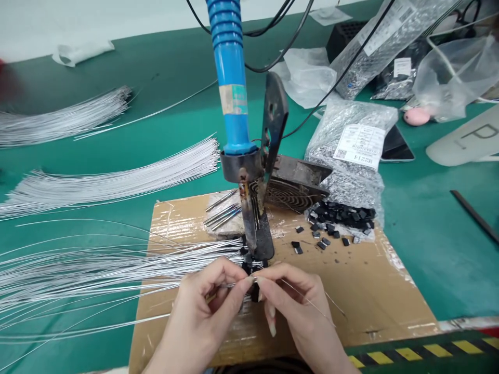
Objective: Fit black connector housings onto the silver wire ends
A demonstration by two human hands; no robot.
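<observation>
My left hand and my right hand meet at the front of a cardboard sheet. The left fingers pinch the end of a thin white wire from a fanned bundle at the left. In my right hand's pinch are a small black part and a fine wire that trails off to the right. Just beyond my fingertips stands a blue-handled soldering iron, tip down in a dark metal stand. Several loose black parts lie to the right of the stand.
More white wire bundles lie on the green table at the left. A small fan sits behind the stand. Bubble-wrap bags with labels, plastic bags, a phone and black cables crowd the far right. Yellow-black tape marks the table's near edge.
</observation>
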